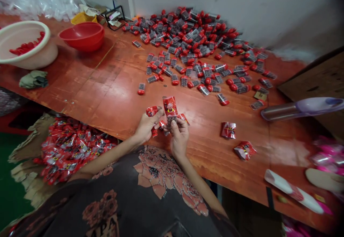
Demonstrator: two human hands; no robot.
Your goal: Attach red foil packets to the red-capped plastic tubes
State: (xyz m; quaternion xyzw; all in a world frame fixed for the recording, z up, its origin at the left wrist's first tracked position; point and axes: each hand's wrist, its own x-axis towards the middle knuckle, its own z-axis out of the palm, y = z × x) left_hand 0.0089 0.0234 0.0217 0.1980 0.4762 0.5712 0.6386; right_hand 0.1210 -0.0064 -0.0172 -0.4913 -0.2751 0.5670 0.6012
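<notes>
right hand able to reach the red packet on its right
Probably yes: the loose red packet lies near the right hand on the wooden table, with nothing between them.

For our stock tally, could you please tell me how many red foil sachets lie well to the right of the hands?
2: one sachet lies flat on the wooden table, and the other sachet lies crumpled further right.

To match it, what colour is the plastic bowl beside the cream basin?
Solid red: the plastic bowl, head view.
</notes>
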